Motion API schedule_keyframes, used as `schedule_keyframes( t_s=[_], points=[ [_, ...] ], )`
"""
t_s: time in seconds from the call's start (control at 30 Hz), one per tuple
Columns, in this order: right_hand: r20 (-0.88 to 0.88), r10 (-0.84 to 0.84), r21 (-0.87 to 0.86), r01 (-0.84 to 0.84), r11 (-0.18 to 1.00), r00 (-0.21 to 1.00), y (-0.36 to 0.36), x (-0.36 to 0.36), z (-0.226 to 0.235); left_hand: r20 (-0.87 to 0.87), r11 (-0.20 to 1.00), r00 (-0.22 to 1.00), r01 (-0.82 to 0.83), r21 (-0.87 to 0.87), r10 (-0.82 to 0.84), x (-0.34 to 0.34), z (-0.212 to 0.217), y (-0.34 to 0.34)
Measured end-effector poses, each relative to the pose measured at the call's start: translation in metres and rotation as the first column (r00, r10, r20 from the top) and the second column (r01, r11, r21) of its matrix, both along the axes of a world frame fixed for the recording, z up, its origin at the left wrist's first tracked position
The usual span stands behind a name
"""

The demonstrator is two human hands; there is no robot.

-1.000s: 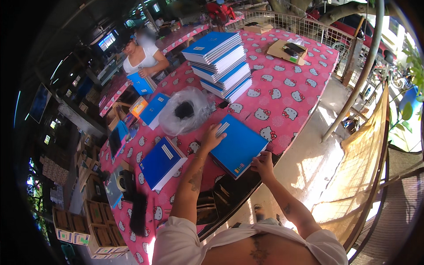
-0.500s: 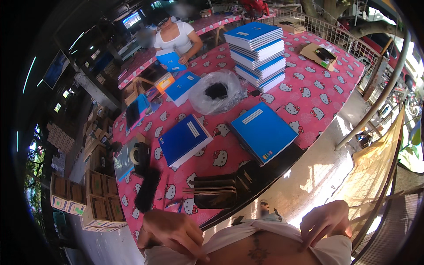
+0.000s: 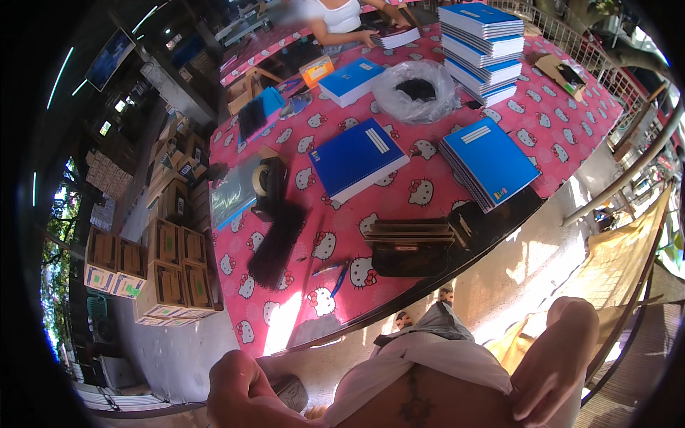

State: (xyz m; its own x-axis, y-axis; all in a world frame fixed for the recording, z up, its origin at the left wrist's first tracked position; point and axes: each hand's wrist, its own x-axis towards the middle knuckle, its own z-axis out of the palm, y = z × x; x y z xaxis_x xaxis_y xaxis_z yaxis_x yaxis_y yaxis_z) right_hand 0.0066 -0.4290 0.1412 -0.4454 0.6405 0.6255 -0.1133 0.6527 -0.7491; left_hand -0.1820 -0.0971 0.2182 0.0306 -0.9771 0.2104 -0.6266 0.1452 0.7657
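Note:
Both of my hands are at my white shirt, whose front is gathered up in a twisted fold. On the left, my left hand is closed at the shirt's side, its fingertips partly hidden. My right hand pinches the cloth at the other side, fingers bent down. Beyond them on the table edge lies a black wallet-like pouch with brown edges. Farther in are a dark blue notebook stack and a lighter blue spiral notebook stack.
The pink patterned table carries a tall notebook pile, a plastic-wrapped black roll, a tape dispenser, black strips and pens. A co-worker handles notebooks across it. Cartons stand left.
The view has shifted, so the table sits higher and farther right. My hands have moved farther apart. The co-worker's upright blue notebook has given way to a low, flat stack.

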Motion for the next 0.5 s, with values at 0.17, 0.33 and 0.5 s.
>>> schedule_keyframes(
  t_s=[0.17, 0.33, 0.5],
  points=[
    [0.033, -0.065, 0.089, 0.062, 0.994, 0.997, 0.039, -0.005, 0.006, 0.179, 0.963, 0.984, 0.048, -0.266, 0.001, 0.015, -0.001, 0.018],
    [0.516, -0.845, 0.331, 0.943, 0.048, -0.138, 0.089, 0.048, -0.13, 0.076, 0.263, 0.252, -0.924, -0.278, 0.965, 0.211, -0.17, 0.06],
    [0.692, -0.694, 0.228, 0.972, -0.054, -0.201, 0.103, 0.084, -0.224, 0.456, -0.004, -0.104, -0.977, -0.214, 0.884, 0.328, -0.32, 0.082]
  ],
)
